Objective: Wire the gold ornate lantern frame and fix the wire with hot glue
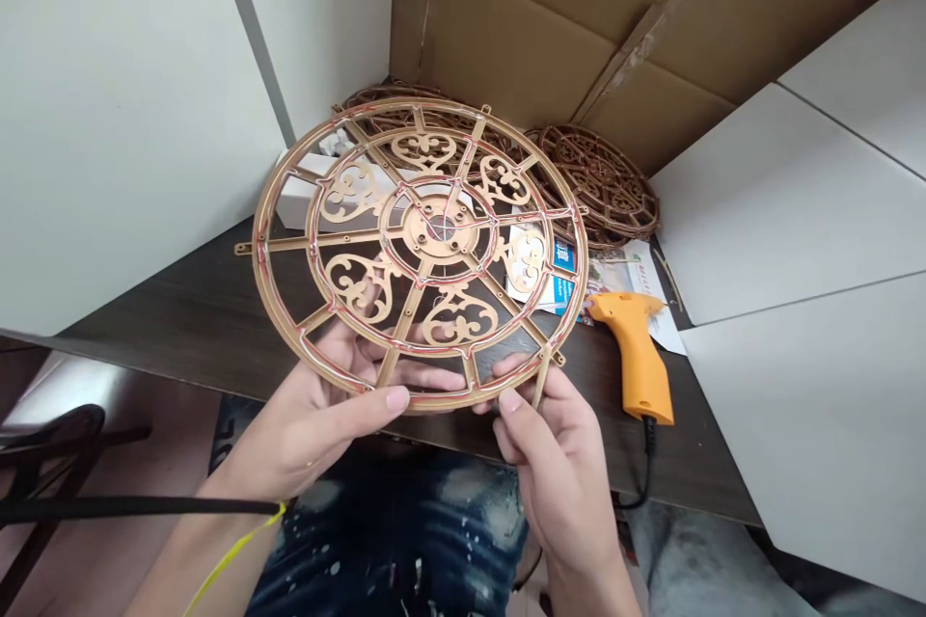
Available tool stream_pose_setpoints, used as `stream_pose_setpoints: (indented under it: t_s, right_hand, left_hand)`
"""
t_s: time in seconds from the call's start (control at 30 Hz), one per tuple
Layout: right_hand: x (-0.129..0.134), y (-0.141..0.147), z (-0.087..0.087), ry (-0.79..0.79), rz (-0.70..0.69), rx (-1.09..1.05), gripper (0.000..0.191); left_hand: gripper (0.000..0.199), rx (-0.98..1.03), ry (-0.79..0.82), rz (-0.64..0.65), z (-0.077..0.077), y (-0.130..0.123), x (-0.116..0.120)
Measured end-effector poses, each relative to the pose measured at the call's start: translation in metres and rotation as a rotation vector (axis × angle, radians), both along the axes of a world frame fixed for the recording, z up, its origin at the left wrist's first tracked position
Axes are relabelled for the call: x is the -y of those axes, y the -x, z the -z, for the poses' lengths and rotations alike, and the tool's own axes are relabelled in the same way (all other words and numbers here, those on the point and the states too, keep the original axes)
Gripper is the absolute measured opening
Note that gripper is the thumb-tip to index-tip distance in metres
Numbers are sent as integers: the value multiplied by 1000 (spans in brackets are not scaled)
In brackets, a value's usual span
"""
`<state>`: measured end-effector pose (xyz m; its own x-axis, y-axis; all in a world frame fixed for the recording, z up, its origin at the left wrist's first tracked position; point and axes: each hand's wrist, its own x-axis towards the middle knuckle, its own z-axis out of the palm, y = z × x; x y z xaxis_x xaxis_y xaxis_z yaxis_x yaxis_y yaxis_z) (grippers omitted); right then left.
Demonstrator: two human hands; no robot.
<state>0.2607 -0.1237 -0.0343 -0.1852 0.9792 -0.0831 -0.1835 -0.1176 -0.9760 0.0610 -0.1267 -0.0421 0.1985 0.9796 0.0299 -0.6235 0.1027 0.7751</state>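
Note:
A round, gold-coloured openwork frame point(441, 297) with spokes and scroll ornaments is held up, tilted, above the dark table. Thin red and white wires run along its rings and spokes and meet at the hub. My left hand point(325, 405) grips the near left rim, thumb on top and fingers underneath. On the near right rim, my right hand point(554, 448) closes its thumb and fingers, with a thin tan stick point(541, 378) between the fingers. A yellow hot glue gun point(640, 352) lies to the right, its black cord point(649, 463) hanging over the table's edge.
More round frames point(597, 178) are stacked at the back against the cardboard point(521, 29). Printed papers point(643, 275) and a white box point(293, 198) lie beneath and behind. White panels point(817, 202) enclose both sides of the dark table point(209, 308). A black rod point(145, 507) juts in at lower left.

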Motion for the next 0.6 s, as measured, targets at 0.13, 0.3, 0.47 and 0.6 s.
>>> stream_pose_setpoints:
  t_s: [0.13, 0.3, 0.47, 0.6]
  right_hand:
    - [0, 4, -2, 5, -17, -29, 9]
    - [2, 6, -4, 21, -40, -40, 10]
    - [5, 7, -4, 35, -62, -40, 11]
    - [7, 9, -2, 35, -84, -30, 11]
  left_hand:
    - [56, 47, 80, -21, -2, 0, 3]
    - [66, 111, 147, -34, -7, 0, 4]
    - [70, 165, 165, 17, -4, 4, 4]
    - [66, 174, 143, 63, 0, 10, 3]
